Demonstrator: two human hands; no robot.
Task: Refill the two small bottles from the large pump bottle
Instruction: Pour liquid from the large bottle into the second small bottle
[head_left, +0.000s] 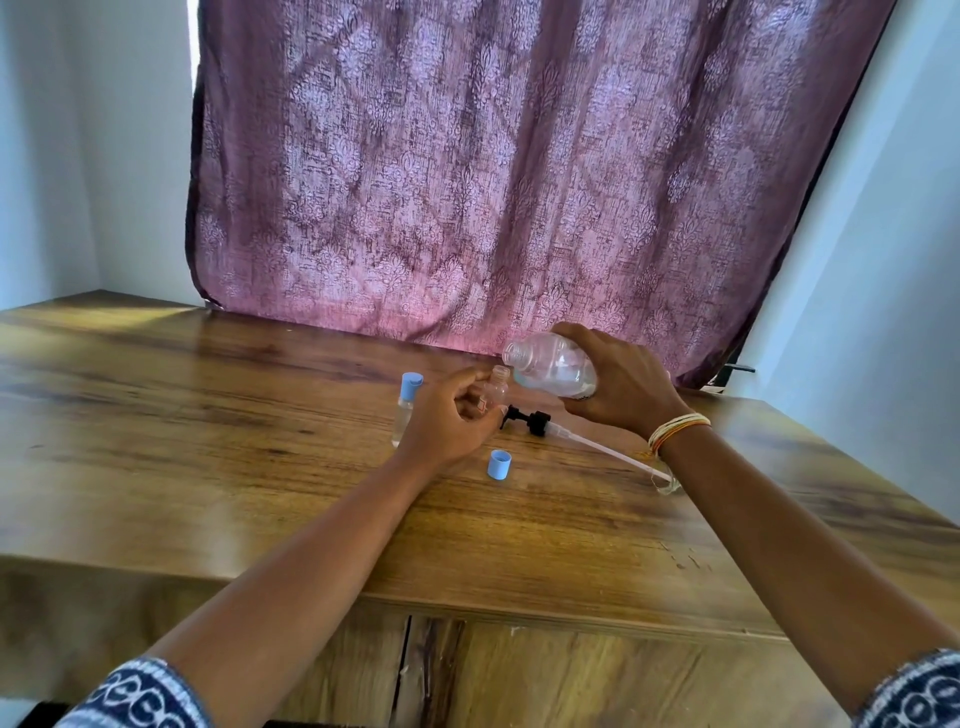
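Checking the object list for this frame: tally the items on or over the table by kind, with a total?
Small bottles: 2, one capped, one open in the left hand at
Large bottle: 1, tilted in the right hand
Loose blue caps: 1
Pump heads with tube: 1
Total: 5

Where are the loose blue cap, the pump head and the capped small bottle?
loose blue cap (499, 464), head view, on its side wall.
pump head (527, 419), head view, on its black collar.
capped small bottle (403, 415), head view, on its clear body below the cap.
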